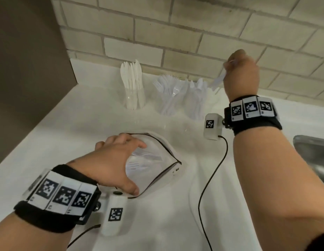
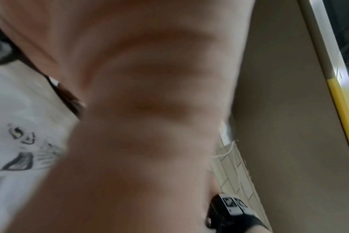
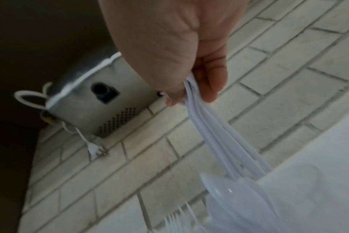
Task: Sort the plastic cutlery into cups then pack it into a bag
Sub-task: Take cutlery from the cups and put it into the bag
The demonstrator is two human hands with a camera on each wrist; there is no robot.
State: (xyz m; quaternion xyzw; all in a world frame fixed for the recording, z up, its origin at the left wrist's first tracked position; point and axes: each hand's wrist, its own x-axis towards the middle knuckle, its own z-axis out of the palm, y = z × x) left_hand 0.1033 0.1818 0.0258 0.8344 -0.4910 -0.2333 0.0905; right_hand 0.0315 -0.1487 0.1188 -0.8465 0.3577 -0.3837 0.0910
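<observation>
So we're at the packing stage here: our right hand is lifting a bunch of spoons by the handle ends out of the rightmost cup, and the trick is to pull them straight up until the bowls clear the rim, because that cup looks light and would probably tip if we drag sideways. Keep the bundle pinched tight too, since smooth handles like these could fan out and slip. The right fingers are curled shut around the handles, thumb pressing from the other side, with the spoon bowls hanging below them right at the cup mouth. Down and to the left of that hand, our left hand rests spread over the clear bag on the table, fingers fairly straight, holding its mouth wide; there seem to be forks inside already, but the glare makes that hard to call. The left wrist view is just blurry skin, so no help. Left of the lifted spoons stand the fork cup and then the knife cup, both full.
</observation>
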